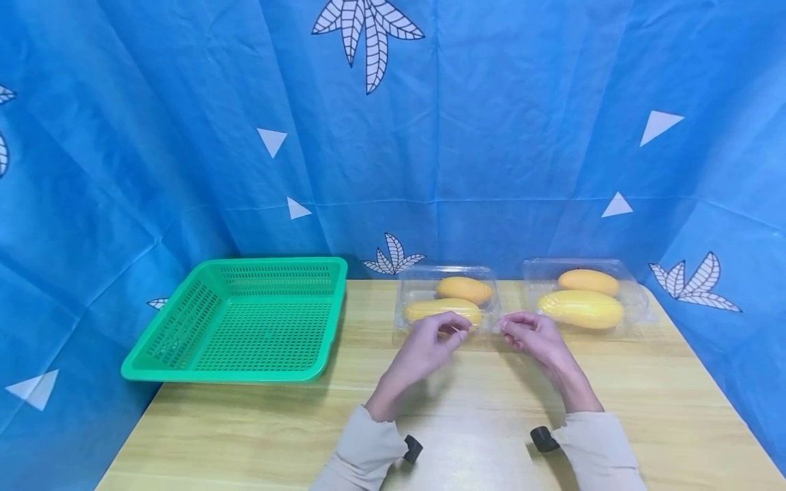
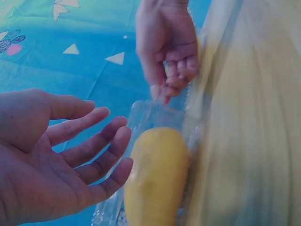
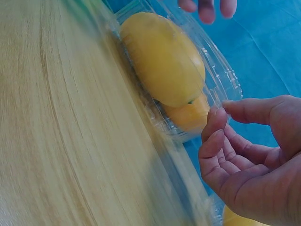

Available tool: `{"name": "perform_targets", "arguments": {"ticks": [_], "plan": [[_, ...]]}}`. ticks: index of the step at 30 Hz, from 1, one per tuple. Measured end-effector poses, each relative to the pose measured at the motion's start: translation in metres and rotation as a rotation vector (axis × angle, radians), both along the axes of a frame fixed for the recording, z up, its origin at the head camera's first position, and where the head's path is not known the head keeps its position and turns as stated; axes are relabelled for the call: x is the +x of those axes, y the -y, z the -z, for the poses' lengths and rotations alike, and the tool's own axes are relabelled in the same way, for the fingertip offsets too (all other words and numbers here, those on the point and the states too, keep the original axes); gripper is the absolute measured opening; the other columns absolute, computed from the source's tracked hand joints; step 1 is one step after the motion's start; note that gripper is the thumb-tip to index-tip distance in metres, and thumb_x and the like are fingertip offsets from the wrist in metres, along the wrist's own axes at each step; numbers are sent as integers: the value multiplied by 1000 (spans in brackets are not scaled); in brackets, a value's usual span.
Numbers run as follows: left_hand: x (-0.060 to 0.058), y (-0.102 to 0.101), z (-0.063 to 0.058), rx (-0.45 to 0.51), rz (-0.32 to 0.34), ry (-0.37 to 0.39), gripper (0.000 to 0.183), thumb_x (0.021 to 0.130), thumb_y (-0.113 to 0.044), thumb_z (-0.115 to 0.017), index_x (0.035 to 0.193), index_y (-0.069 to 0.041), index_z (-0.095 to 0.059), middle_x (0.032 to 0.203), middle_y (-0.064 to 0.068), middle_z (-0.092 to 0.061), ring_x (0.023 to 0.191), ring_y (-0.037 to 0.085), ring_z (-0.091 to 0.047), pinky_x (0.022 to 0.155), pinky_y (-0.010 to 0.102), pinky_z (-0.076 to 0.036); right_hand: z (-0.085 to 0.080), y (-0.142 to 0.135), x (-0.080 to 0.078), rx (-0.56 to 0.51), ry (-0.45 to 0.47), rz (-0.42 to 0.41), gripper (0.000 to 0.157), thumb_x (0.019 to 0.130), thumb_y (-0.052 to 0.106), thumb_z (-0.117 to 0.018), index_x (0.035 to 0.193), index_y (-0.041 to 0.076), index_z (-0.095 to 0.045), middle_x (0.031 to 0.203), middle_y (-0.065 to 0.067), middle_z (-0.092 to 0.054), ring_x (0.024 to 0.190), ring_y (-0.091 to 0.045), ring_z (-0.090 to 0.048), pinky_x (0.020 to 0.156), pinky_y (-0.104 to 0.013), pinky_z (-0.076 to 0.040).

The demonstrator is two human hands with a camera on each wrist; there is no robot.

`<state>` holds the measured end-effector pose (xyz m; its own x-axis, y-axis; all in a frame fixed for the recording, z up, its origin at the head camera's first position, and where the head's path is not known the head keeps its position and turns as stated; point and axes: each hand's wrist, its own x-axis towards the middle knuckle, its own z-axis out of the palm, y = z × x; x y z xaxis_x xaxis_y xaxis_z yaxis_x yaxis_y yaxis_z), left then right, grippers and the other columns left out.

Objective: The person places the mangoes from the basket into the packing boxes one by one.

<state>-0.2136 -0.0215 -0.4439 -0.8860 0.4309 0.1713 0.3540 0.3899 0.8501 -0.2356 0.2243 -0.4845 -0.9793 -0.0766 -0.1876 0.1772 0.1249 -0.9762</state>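
A clear plastic clamshell box [image 1: 424, 276] holds a yellow mango [image 1: 442, 310] and a smaller orange mango [image 1: 464, 290]. My right hand [image 1: 535, 335] is at the box's right edge, its thumb and index finger [image 3: 215, 123] pinching the thin plastic there. In front of the same box hovers my left hand [image 1: 430, 344]; the left wrist view shows its fingers spread and loosely bent, holding nothing, beside the yellow mango [image 2: 157, 176]. Whether the box's lid is fastened I cannot tell.
To the right stands a second clear box [image 1: 635, 300] with a yellow mango [image 1: 580, 309] and an orange mango [image 1: 588, 281]. A green plastic basket [image 1: 230, 375] sits at the left of the wooden table [image 1: 258, 436]. Blue cloth [image 1: 491, 136] hangs behind and at both sides.
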Motion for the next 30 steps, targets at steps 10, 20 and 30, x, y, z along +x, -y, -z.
{"name": "perform_targets", "arguments": {"ticks": [10,20,30], "plan": [[-11,25,-14,125,-99,-47,22,100,-5,-62,120,-3,-71,115,5,-72,102,20,-67,84,32,-58,-1,0,0,-10,10,4,40,101,13,-65,129,-14,-56,100,-10,-70,84,-13,-64,73,-24,-56],[-23,50,-10,236,-237,-100,21,97,2,-63,115,-1,-72,113,11,-73,104,28,-68,85,42,-59,-1,0,0,-10,12,1,43,101,15,-66,130,-14,-55,101,-10,-70,86,-14,-64,75,-25,-56],[-37,69,6,212,-449,-88,22,96,1,-65,117,1,-72,128,15,-66,113,35,-63,89,47,-57,1,-1,-1,-1,5,10,41,101,13,-65,129,-15,-56,95,-5,-71,85,-14,-65,74,-25,-57]]}}
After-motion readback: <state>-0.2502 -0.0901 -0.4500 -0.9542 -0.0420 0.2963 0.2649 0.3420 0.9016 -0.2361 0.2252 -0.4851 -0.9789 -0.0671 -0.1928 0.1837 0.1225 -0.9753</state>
